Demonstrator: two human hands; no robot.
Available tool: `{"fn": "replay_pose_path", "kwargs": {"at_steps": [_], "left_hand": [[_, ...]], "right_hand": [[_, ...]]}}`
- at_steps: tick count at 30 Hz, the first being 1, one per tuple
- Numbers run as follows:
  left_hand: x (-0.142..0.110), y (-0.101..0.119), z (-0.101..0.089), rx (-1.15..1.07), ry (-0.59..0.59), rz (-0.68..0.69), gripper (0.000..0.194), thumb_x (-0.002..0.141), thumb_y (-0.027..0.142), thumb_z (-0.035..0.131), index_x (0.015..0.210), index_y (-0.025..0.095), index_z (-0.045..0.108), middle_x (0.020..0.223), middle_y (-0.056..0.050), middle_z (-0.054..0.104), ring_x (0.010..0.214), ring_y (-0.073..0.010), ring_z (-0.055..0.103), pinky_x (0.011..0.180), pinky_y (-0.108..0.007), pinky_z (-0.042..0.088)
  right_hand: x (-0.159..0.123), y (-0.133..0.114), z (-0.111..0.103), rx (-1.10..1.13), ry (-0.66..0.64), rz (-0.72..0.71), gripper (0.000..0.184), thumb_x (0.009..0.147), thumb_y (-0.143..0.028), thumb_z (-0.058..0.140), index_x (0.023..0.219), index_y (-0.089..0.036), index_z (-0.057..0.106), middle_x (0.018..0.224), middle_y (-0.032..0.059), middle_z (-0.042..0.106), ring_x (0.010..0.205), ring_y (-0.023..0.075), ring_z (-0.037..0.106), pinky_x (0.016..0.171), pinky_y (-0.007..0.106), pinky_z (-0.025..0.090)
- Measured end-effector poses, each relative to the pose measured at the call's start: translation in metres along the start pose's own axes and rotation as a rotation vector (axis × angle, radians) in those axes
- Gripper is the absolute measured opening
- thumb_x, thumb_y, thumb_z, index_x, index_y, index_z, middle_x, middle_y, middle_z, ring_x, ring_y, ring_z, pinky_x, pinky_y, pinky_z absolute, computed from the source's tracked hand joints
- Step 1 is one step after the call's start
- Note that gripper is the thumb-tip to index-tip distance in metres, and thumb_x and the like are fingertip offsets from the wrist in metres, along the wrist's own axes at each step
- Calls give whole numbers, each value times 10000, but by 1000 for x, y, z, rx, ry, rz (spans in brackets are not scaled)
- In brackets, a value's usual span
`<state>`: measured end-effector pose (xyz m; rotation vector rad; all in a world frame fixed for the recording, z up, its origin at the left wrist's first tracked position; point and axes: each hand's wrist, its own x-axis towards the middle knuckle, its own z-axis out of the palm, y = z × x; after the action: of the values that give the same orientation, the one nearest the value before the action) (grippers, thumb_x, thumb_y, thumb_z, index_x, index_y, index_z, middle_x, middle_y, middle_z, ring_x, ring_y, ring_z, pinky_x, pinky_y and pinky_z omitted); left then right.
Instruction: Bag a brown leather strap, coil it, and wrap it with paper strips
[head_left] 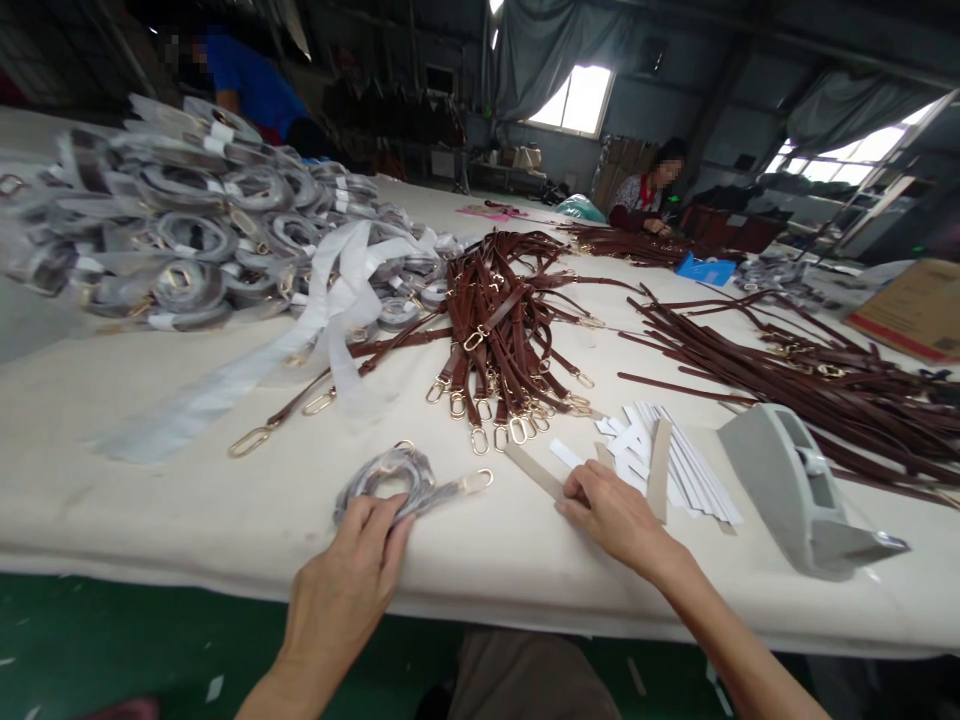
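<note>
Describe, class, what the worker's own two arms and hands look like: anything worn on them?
Both arms are bare from forearm to fingertips: no sleeves, gloves, watch or bracelet show. The left hand and right hand carry no visible rings. Fingernails look short and unpainted. Upper arms lie outside the picture.

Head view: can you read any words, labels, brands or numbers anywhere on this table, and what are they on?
No text is readable.
White paper strips: no print visible.
Cardboard box: dark label at its corner, too small and blurred to read.
Grey tape dispenser: no marking visible.
Wrapped strap under the left hand: no label visible.
</note>
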<state>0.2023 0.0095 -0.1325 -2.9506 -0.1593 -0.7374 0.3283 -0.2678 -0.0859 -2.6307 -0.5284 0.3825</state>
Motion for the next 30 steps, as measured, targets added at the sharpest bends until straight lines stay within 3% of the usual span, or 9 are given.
{"fn": "replay_pose_path", "kwargs": {"at_steps": [4,7,16,19,22,27,30], "left_hand": [[0,0,0,8,7,0,259,1041,309,430,1165,180,618,994,-26,677,650,-160,686,412,-255,454],[-1,-1,1,8,19,1,259,1041,311,428,1160,180,617,1003,-31,677,673,-165,694,421,-258,457],[-3,-5,5,-37,-25,16,274,1046,309,402,1169,181,611,1027,-34,683,743,-169,711,417,-240,464],[-2,-4,5,-33,-25,3,281,1046,315,398,1174,182,610,1025,-41,681,712,-174,704,416,-249,464],[0,-2,4,-28,-12,3,282,1046,318,398,1170,182,611,1021,-46,685,679,-173,696,410,-253,455],[1,-2,3,-24,17,-4,290,1047,322,386,1161,182,613,986,-43,687,632,-173,686,382,-258,431],[-1,-6,6,-57,-38,5,315,1049,321,357,1196,192,604,1040,-48,701,651,-177,685,402,-254,446]], "right_hand": [[2,-1,-1,-18,-11,3,58,879,-188,594,876,-217,544,943,40,599,879,227,575,728,328,361],[2,2,-2,-35,20,42,179,872,-251,642,1001,-205,526,1054,80,577,951,260,569,734,337,359],[2,2,-1,60,9,51,157,821,-186,600,763,-224,459,796,12,571,752,204,523,649,308,309],[0,3,0,135,7,32,123,810,-171,578,779,-229,474,728,-14,565,707,189,516,624,298,296],[-1,7,0,218,11,1,89,824,-217,577,762,-228,513,694,-23,558,684,184,508,624,298,297],[2,17,3,389,64,28,193,826,-347,580,695,-228,502,641,-29,511,637,176,464,601,296,293],[5,21,5,525,99,42,277,783,-415,621,667,-235,444,618,-41,446,613,160,408,581,289,275]]}}
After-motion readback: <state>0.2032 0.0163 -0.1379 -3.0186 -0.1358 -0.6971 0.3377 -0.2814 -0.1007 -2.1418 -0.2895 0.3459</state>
